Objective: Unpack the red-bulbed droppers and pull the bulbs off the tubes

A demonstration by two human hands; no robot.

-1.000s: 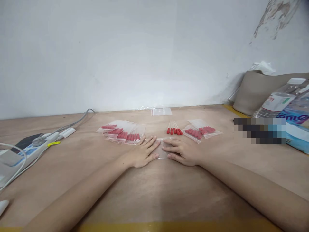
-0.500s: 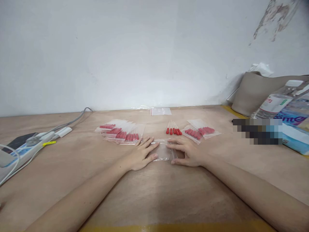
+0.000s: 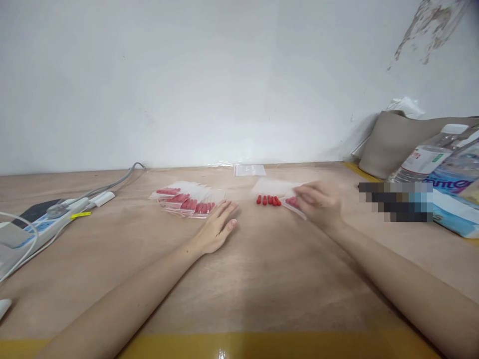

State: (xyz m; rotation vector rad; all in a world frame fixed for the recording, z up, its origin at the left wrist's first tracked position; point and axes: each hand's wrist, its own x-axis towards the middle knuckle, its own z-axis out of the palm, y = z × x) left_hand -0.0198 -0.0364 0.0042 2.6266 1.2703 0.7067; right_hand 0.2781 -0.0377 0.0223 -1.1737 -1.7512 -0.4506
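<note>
My left hand [image 3: 217, 231] lies on the wooden table with its fingers spread and nothing in them. Just beyond its fingertips is a fanned pile of small zip bags [image 3: 187, 201] holding red-tipped sticks. My right hand [image 3: 320, 204], blurred by motion, pinches the edge of a clear zip bag [image 3: 271, 187]. This bag hangs over the pale stems of several loose red-tipped sticks [image 3: 268, 200], whose red ends stay in view. Partly hidden under my right hand is a filled zip bag [image 3: 292, 203] with more red tips.
A flat zip bag [image 3: 249, 170] lies near the wall. To the left are a power strip [image 3: 41, 230] and a grey cable [image 3: 116, 184]. On the right stand a grey-brown bin [image 3: 385, 144] and a water bottle [image 3: 424, 157], with a blue packet [image 3: 458, 212] in front.
The clear bag has left the table between my hands; my right hand has carried it up and to the right, over the loose sticks. My left hand stays nearly in place.
</note>
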